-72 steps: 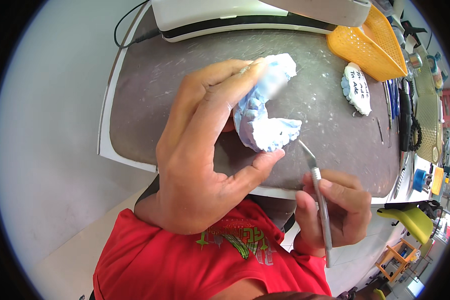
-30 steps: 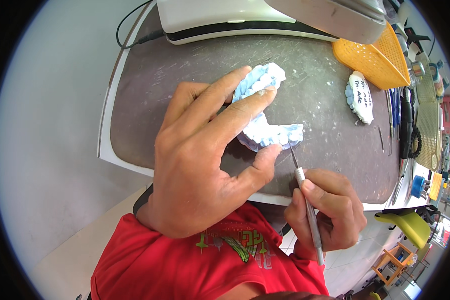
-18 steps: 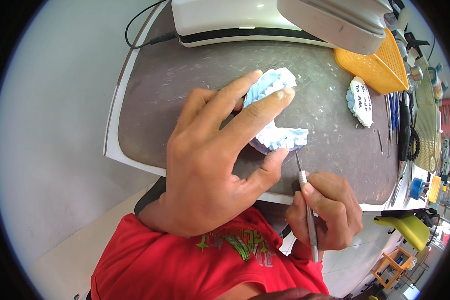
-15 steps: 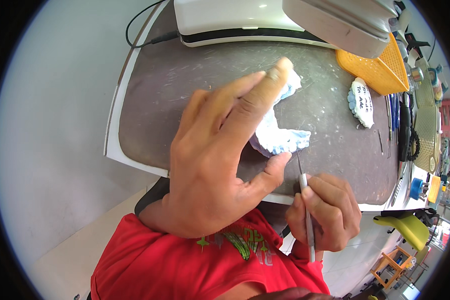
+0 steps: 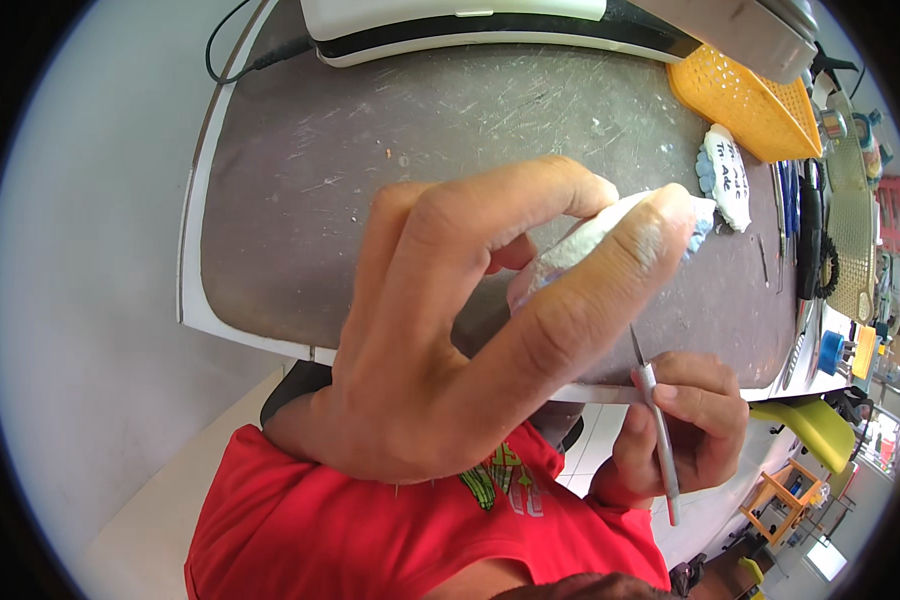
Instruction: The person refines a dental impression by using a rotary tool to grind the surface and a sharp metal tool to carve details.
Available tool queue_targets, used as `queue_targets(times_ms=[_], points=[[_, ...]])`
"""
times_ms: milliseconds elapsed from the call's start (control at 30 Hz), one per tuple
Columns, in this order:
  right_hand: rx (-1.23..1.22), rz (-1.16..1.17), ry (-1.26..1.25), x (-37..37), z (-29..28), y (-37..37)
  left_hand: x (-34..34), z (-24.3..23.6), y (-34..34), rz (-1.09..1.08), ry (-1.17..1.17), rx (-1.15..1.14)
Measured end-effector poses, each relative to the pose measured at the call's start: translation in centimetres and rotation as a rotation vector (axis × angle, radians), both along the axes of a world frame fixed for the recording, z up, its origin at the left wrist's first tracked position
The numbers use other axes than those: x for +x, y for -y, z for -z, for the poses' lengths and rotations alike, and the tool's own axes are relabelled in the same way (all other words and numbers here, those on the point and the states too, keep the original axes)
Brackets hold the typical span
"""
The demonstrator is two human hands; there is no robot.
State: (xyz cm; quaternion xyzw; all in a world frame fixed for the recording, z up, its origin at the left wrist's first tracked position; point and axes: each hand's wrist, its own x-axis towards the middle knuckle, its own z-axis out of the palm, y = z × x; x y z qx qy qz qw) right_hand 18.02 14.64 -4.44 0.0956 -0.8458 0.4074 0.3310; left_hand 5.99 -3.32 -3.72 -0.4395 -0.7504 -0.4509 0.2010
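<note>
My left hand [image 5: 440,330] is closed on a white and pale-blue plaster dental cast [image 5: 582,243], holding it between thumb and fingers above the bench mat. The cast is tilted, and the fingers and thumb hide much of it. Lower right, my right hand [image 5: 705,420] grips a slim metal carving knife [image 5: 662,440] like a pen. Its thin pointed tip reaches up just below the left thumb. From this view I cannot tell whether the tip touches the cast. A second dental cast [image 5: 727,185], with handwriting on its white base, lies on the mat to the right.
A white and black device [image 5: 450,35] stands along the far edge of the grey mat [image 5: 300,220]. Far right are a yellow perforated basket [image 5: 745,105], several slim tools [image 5: 788,215] and a blue-topped item [image 5: 831,352]. A green chair [image 5: 805,430] stands beyond the bench.
My left hand has turned and moved right with the dental cast, tilting it so its pale base shows. My right hand and the knife have shifted slightly right. The view has shifted too.
</note>
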Motion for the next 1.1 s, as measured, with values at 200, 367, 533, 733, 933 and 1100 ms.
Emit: queue_targets(times_ms=[200, 367, 533, 733, 933, 1100], points=[[-0.008, 0.010, 0.021, -0.2, -0.3, 0.7, 0.1, -0.6, 0.2, 0.004, 0.064, -0.068], [0.007, 0.015, 0.012, -0.5, -0.2, 1.0, -0.3, -0.1, 0.4, 0.029, 0.095, -0.016], [0.012, 0.033, 0.007, -0.6, -0.3, 1.2, -0.8, 0.7, 0.5, 0.075, 0.061, 0.080], [0.035, 0.022, 0.006, -0.8, -0.4, 1.3, -0.7, 0.7, 0.5, 0.059, -0.013, 0.071], [0.069, 0.046, 0.014, -0.6, -0.2, 1.4, -0.5, 0.8, 0.6, 0.068, -0.012, 0.064], [0.060, 0.053, 0.028, -0.7, -0.4, 1.5, -0.6, 0.7, 0.7, 0.064, -0.023, 0.055]])
